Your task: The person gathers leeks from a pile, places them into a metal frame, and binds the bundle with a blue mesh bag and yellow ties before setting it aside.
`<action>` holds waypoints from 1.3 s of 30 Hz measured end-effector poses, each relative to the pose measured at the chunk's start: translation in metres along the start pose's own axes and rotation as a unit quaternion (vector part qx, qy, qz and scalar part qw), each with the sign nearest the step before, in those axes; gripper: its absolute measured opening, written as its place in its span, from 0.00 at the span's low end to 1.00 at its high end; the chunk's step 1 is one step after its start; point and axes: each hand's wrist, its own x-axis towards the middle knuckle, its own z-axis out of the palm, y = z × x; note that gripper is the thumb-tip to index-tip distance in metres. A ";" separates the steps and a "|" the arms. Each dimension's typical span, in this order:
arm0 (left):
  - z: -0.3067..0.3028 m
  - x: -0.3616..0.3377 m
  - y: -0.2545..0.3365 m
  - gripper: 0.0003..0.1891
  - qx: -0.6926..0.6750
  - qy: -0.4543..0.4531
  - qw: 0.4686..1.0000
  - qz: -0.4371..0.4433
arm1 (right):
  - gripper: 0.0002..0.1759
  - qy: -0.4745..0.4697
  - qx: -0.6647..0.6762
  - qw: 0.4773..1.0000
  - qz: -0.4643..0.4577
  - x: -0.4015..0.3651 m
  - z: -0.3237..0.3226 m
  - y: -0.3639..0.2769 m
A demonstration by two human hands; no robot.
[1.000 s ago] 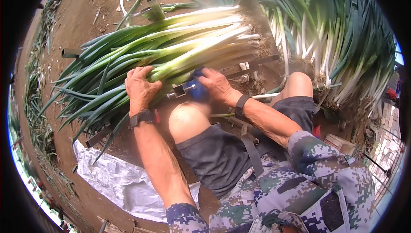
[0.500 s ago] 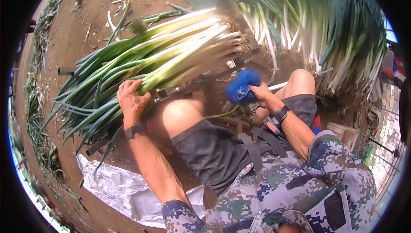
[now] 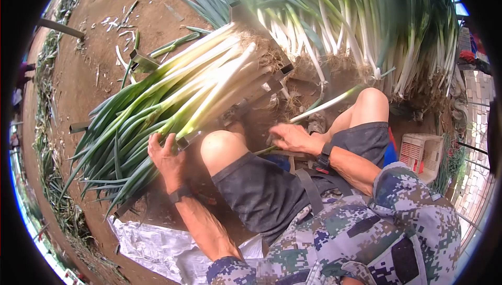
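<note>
A large bundle of long green onions (image 3: pixel 209 83) lies slanted on a low metal frame (image 3: pixel 184 141), roots toward the upper right and leaves toward the lower left. My left hand (image 3: pixel 166 160) rests against the near side of the bundle where white turns to green, fingers apart. My right hand (image 3: pixel 297 138) is over the gap between my knees, fingers pointing left, stretched out and slightly blurred; I see nothing held in it. A single green onion (image 3: pixel 334 101) slants behind that hand. Beneath the hand a small patch of blue (image 3: pixel 283 162) shows, mostly hidden.
A dense pile of green onions (image 3: pixel 418 39) stands at the upper right, roots down. A pale plastic crate (image 3: pixel 421 154) is right of my leg. A silvery sheet (image 3: pixel 167 248) lies on the dirt floor (image 3: pixel 78 102) at lower left. Metal posts (image 3: pixel 61 27) stick out from the frame area.
My right hand has moved left and down and no longer holds the blue bundle of netting or string. My left hand has shifted slightly along the bundle. The view has turned a little.
</note>
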 end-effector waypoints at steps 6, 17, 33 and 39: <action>-0.012 -0.002 0.000 0.29 -0.045 -0.007 0.999 -0.020 | 0.19 0.327 -0.140 0.909 -0.216 0.132 -0.069 -0.082; -0.026 0.015 0.013 0.20 -0.009 -0.047 0.999 -0.019 | 0.17 0.220 -0.154 0.945 -0.184 0.148 -0.031 -0.042; 0.022 -0.003 0.012 0.24 -0.014 0.085 0.996 0.002 | 0.27 0.258 0.090 0.962 -0.024 0.128 -0.087 -0.037; -0.015 -0.009 0.025 0.27 -0.132 0.096 0.982 -0.094 | 0.25 0.169 0.187 0.967 0.023 0.050 -0.092 -0.026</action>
